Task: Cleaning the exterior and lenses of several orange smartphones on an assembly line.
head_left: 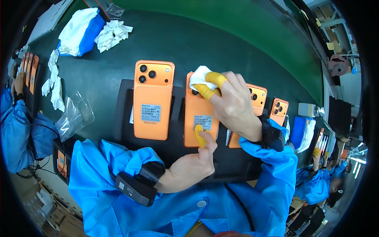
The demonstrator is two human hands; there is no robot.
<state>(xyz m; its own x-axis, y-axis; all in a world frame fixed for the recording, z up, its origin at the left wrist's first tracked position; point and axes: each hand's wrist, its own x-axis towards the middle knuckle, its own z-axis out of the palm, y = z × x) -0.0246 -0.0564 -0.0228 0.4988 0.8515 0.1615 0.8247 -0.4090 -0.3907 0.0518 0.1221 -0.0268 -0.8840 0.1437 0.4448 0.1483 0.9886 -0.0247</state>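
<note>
In front of me an orange phone lies back side up on a dark tray, with a grey printed label on it. My right hand, yellow covers on its fingertips, pinches a folded white cloth against the phone's camera end. Most of the lenses are hidden under cloth and fingers. My left hand holds the same phone near the label's lower edge with a yellow-covered fingertip, its other fingers curled. To the left lies another orange phone, three lenses and its label showing. A third orange phone is partly covered by my right hand.
Beneath the phones is a black tray on the green table. Farther right sits another orange phone. White wipes in a blue pack, crumpled wipes and a clear plastic bag lie at left. Co-workers sit on both sides.
</note>
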